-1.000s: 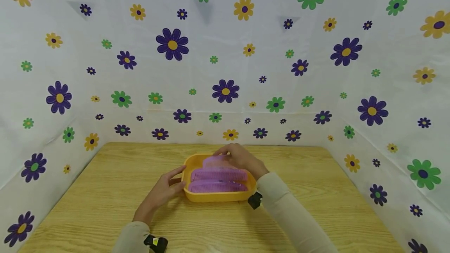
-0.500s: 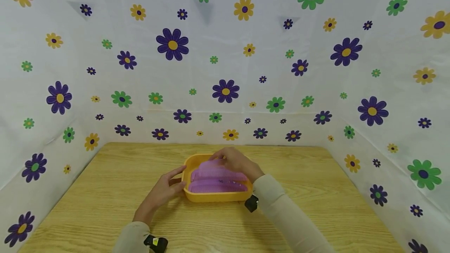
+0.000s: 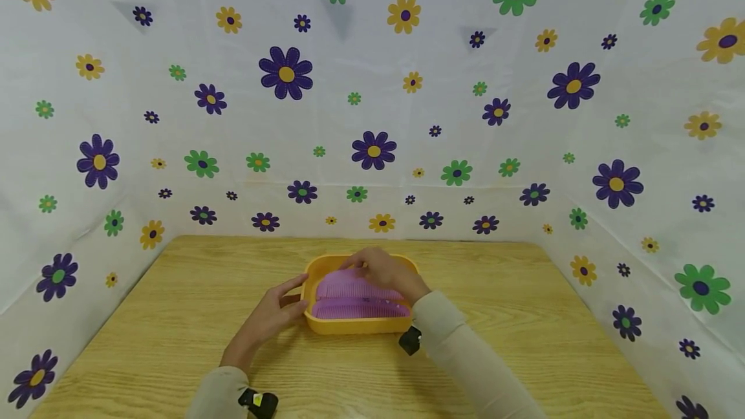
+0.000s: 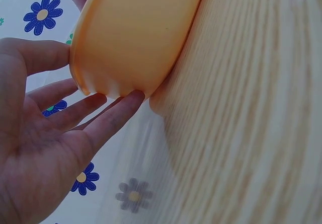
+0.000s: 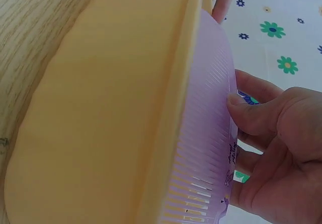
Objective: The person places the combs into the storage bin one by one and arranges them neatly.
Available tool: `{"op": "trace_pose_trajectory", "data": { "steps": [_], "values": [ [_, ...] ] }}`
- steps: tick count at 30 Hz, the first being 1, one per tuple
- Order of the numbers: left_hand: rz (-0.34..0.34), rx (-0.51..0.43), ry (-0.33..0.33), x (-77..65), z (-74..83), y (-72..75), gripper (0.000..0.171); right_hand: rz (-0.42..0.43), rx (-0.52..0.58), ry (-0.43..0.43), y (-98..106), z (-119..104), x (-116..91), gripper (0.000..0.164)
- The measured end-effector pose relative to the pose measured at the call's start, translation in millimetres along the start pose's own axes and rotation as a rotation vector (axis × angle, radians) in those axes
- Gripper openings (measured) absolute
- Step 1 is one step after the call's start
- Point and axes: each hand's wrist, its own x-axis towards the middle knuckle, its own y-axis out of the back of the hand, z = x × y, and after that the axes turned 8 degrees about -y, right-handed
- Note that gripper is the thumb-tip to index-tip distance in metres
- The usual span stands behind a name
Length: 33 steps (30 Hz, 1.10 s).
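A shallow yellow-orange tray (image 3: 361,326) stands on the table in the head view, with purple combs in it. My left hand (image 3: 263,319) touches the tray's left end from outside, its fingers fairly straight; the left wrist view shows these fingertips against the tray wall (image 4: 136,27). Over the tray, my right hand (image 3: 388,275) pinches a purple comb (image 3: 343,282) by its spine, teeth down, between thumb (image 5: 246,110) and fingers. A second comb (image 3: 357,310) lies along the near side of the tray. The held comb overlaps the middle comb, which I cannot tell apart clearly.
The wood-grain table (image 3: 163,335) extends on both sides of the tray. A white flowered cloth (image 3: 372,108) hangs behind and at both sides. Black straps with small cameras (image 3: 260,402) sit at the wrists.
My right hand has moved slightly left and nearer with its comb, which has come down over the middle comb. The left hand and the tray have stayed put.
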Motion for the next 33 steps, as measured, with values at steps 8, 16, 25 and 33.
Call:
{"op": "trace_pose_trajectory", "data": {
  "steps": [8,16,25,33],
  "values": [
    [0.002,-0.003,0.005,1.0,-1.2,-0.1,0.063,-0.035,0.034,-0.071,-6.9,-0.5,-2.6,0.043],
    [-0.002,-0.010,0.000,1.4,-1.3,0.6,0.063,-0.039,-0.014,-0.039,-12.5,-0.7,-0.8,0.042],
    [-0.012,-0.024,-0.001,1.4,-1.9,0.3,0.064,-0.045,-0.066,-0.038,-19.8,-0.5,3.3,0.045],
    [-0.023,-0.029,-0.039,0.9,-1.0,1.3,0.064,-0.048,-0.104,0.017,-23.8,-1.6,5.0,0.043]
  ]
}}
